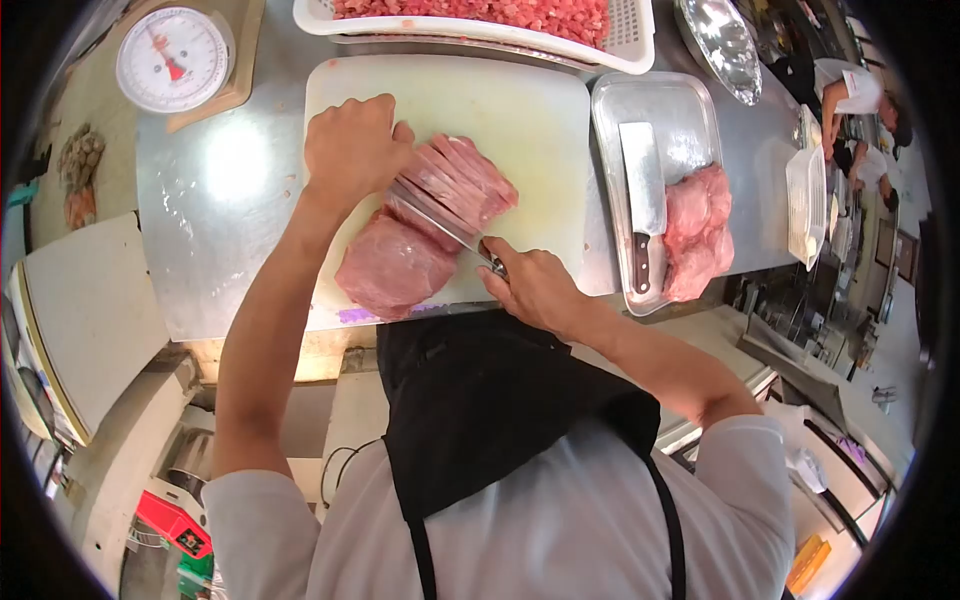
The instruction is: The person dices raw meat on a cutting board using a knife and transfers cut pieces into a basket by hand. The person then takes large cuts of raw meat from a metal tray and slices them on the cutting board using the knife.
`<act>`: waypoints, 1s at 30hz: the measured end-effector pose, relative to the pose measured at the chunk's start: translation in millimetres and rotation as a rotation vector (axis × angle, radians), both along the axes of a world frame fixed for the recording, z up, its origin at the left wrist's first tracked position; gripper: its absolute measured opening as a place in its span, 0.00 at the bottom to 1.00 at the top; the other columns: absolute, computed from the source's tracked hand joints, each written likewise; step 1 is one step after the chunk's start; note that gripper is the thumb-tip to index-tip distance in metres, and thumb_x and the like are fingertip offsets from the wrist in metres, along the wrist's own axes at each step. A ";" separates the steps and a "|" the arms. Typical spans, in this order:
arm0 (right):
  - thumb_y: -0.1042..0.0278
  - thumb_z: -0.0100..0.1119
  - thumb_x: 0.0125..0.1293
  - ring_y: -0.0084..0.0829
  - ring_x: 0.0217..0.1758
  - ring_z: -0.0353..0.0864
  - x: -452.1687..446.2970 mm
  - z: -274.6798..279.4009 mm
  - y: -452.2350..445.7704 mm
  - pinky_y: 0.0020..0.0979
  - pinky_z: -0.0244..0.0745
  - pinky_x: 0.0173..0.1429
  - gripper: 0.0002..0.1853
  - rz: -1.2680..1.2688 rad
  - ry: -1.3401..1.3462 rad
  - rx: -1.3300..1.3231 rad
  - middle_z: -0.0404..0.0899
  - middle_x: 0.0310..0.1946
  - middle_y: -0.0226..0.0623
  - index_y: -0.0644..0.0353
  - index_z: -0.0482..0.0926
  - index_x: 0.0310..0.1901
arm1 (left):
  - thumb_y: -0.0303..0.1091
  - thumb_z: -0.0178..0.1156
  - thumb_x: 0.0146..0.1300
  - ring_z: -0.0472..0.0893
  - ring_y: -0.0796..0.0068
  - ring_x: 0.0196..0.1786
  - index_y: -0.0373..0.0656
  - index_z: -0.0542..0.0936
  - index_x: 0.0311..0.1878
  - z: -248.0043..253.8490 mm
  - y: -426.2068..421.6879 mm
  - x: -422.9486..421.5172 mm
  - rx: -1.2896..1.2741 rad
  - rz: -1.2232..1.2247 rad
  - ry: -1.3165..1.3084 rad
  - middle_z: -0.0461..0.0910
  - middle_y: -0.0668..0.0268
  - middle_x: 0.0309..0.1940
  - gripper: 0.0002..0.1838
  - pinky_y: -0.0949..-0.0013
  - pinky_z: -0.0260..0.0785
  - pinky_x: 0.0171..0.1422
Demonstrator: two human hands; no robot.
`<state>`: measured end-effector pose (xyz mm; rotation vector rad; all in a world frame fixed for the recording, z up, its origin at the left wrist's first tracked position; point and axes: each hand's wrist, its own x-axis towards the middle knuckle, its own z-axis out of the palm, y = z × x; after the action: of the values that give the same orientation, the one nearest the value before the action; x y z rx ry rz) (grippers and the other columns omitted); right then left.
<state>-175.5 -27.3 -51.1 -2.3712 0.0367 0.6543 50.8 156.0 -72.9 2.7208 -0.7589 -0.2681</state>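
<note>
A large piece of raw pink meat [397, 264] lies on the white cutting board [545, 140]. Its far part is cut into several slices [455, 180] that lean against one another. My right hand [535, 288] grips a knife [437, 215] by its handle, at the near right side of the meat. The blade runs slantwise between the slices and the uncut part. My left hand [355, 148] is closed, fingers curled, at the left end of the slices and close to the blade's far end. What its fingers hold, if anything, is hidden.
Right of the board, a metal tray [610, 97] holds a cleaver [643, 180] and more raw meat [698, 230]. A white basket [632, 35] of diced meat stands behind. There is a dial scale [173, 60] at far left and a metal bowl [722, 50] at back right. Two people [858, 90] are farther right.
</note>
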 end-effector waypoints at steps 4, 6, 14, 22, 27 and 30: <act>0.58 0.60 0.76 0.62 0.31 0.84 -1.3 -1.3 -2.0 0.55 0.78 0.40 0.19 -0.015 -0.077 -0.002 0.82 0.23 0.56 0.64 0.76 0.58 | 0.45 0.65 0.64 0.87 0.47 0.34 0.42 0.85 0.31 -6.8 3.4 0.7 -0.024 -0.009 -0.052 0.86 0.51 0.27 0.15 0.47 0.79 0.43; 0.57 0.61 0.75 0.63 0.34 0.85 3.1 13.1 -7.8 0.56 0.80 0.42 0.18 -0.042 -0.040 0.074 0.83 0.25 0.57 0.65 0.78 0.55 | 0.46 0.65 0.65 0.87 0.48 0.35 0.42 0.85 0.32 0.0 2.4 1.8 -0.035 -0.044 -0.045 0.86 0.52 0.28 0.16 0.47 0.79 0.43; 0.56 0.61 0.76 0.61 0.34 0.85 -30.5 58.1 -16.4 0.54 0.78 0.44 0.21 -0.093 -0.006 0.096 0.84 0.26 0.58 0.67 0.79 0.59 | 0.45 0.66 0.65 0.87 0.49 0.37 0.42 0.85 0.32 38.1 -9.1 -31.0 -0.085 -0.099 -0.042 0.86 0.54 0.28 0.15 0.47 0.77 0.45; 0.52 0.60 0.77 0.65 0.36 0.85 -0.6 -11.2 1.0 0.59 0.79 0.43 0.21 -0.011 -0.229 0.016 0.84 0.28 0.60 0.66 0.77 0.53 | 0.33 0.67 0.54 0.86 0.45 0.37 0.43 0.85 0.35 20.1 -7.6 -33.9 -0.151 -0.454 0.244 0.86 0.52 0.32 0.06 0.48 0.77 0.44; 0.52 0.60 0.77 0.65 0.37 0.84 0.0 -9.0 2.3 0.59 0.79 0.44 0.21 -0.036 -0.216 0.016 0.84 0.30 0.60 0.65 0.77 0.53 | 0.26 0.64 0.47 0.88 0.45 0.41 0.40 0.87 0.36 19.5 -32.0 -38.1 0.158 -0.513 0.179 0.88 0.48 0.35 0.11 0.48 0.81 0.46; 0.53 0.60 0.77 0.65 0.37 0.84 -37.2 -3.7 -17.7 0.59 0.79 0.45 0.19 -0.038 -0.143 0.002 0.84 0.30 0.60 0.62 0.78 0.55 | 0.27 0.64 0.46 0.88 0.43 0.41 0.39 0.87 0.35 24.9 -38.9 -42.2 0.263 -0.508 0.163 0.88 0.48 0.34 0.11 0.49 0.81 0.46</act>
<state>-212.7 -45.1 -54.8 -2.4034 0.0180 0.4652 8.5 117.1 -48.1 2.6440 -1.4453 -0.7374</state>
